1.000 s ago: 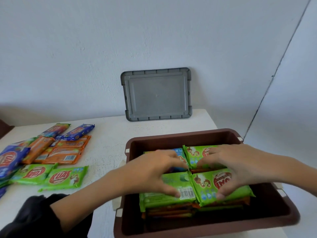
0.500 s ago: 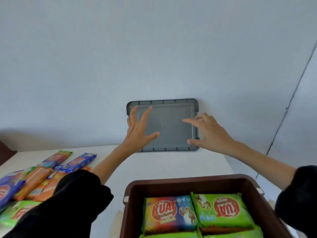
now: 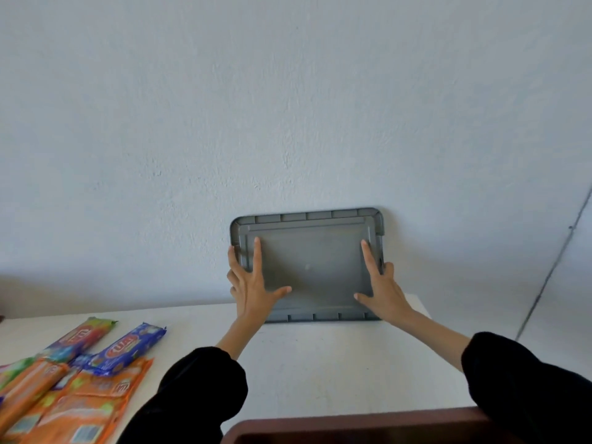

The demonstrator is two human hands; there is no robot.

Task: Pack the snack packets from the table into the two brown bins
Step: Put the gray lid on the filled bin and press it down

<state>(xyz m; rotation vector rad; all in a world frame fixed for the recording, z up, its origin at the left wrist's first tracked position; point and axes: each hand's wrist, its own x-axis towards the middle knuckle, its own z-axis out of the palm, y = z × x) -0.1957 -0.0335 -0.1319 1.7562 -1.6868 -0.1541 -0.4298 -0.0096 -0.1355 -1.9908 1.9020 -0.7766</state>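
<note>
A grey lid leans upright against the wall at the back of the white table. My left hand holds its left edge, index finger and thumb on the face and the other fingers past the rim. My right hand holds the right edge the same way. Only the far rim of one brown bin shows at the bottom; its contents are out of view. Several snack packets lie at the left: a blue one, a multicoloured one and orange ones.
The pale wall stands right behind the lid. The table's right edge lies just right of the lid, near a wall corner. My black sleeves cover part of the bin rim.
My hands left the packets in the bin, reached to the back wall and took hold of the grey lid's two side edges. The view tilted up, so the bin's contents dropped out of sight.
</note>
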